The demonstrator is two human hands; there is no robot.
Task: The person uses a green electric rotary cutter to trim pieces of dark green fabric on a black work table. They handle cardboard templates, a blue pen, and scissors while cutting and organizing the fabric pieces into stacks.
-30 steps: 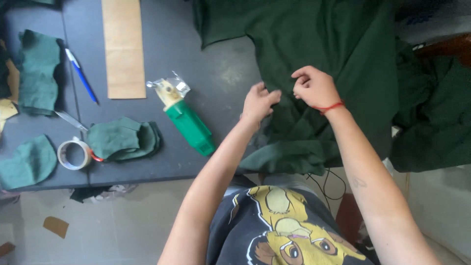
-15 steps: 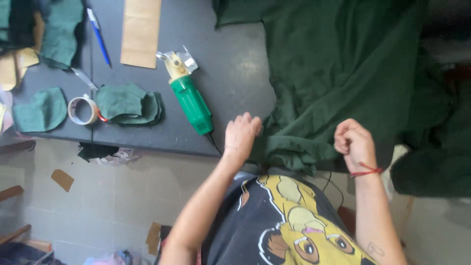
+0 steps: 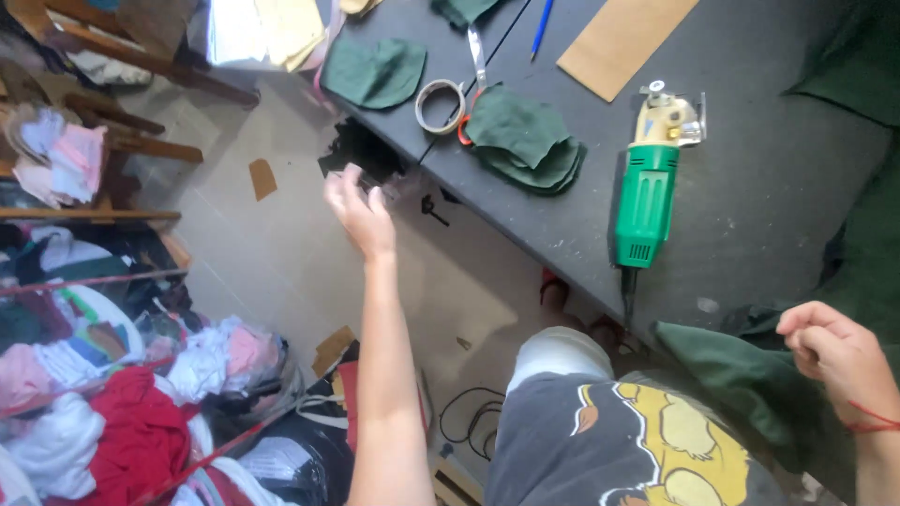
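My left hand [image 3: 361,211] is stretched out past the left edge of the dark grey table [image 3: 750,215], fingers apart and holding nothing. It hovers just below a black scrap [image 3: 361,155] that hangs under the table edge. My right hand [image 3: 834,354] is at the lower right with its fingers curled on the dark green fabric [image 3: 741,375], which drapes off the table's near edge. A green electric cutter [image 3: 647,197] lies on the table between my hands.
On the table lie a stack of green cut pieces [image 3: 525,141], a tape roll [image 3: 441,105], scissors [image 3: 476,56], a blue pen [image 3: 542,17] and a brown card strip [image 3: 623,37]. A heap of clothes [image 3: 141,412] covers the floor at left, beside wooden furniture [image 3: 122,141].
The view has swung left toward the floor. My left hand left the fabric at the table edge and reached out to the left. My right hand stays on the green fabric.
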